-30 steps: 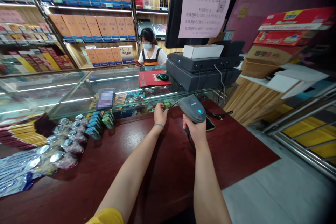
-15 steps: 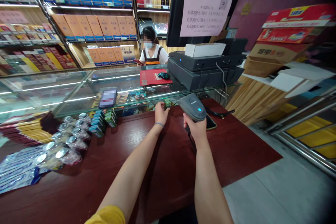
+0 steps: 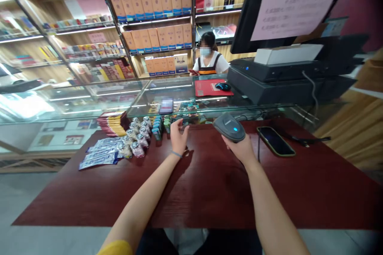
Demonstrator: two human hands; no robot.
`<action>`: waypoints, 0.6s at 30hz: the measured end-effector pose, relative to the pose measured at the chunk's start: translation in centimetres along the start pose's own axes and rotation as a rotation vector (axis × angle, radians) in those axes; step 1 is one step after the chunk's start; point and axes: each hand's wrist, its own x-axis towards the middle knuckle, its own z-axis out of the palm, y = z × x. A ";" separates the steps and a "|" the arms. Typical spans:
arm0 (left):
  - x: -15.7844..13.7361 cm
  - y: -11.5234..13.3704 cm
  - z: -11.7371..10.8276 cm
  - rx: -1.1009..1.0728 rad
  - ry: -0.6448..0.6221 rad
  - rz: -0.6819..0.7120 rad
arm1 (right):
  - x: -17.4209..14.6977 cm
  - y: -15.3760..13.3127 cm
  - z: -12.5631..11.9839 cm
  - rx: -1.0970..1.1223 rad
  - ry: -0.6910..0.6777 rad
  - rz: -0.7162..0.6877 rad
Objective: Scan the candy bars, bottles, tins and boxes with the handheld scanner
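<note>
We note right hand point(image 3: 243, 149) wrapped round the scanner point(image 3: 229, 127), above the table point(image 3: 209, 195) near its far edge. Left hand point(image 3: 178, 140) by same edge, thumb apart from fingers; we cannot tell whether it pinches anything. Phone point(image 3: 275, 141) toward far right corner.

We identify the supporting surface as a flat, dark reddish-brown table point(image 3: 194, 195). Its left portion carries flat blue-and-white packets point(image 3: 100, 156), stacked maroon-and-yellow packs point(image 3: 115, 124), clear silver-lidded jars point(image 3: 138, 149) and small teal boxes point(image 3: 156, 132). To the right, we locate a black rectangular smartphone point(image 3: 275, 142) and a thin black cable point(image 3: 317, 139).
</note>
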 end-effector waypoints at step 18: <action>0.1 -5.5 -5.1 0.132 -0.126 -0.093 | -2.1 0.9 4.3 -0.196 -0.239 -0.104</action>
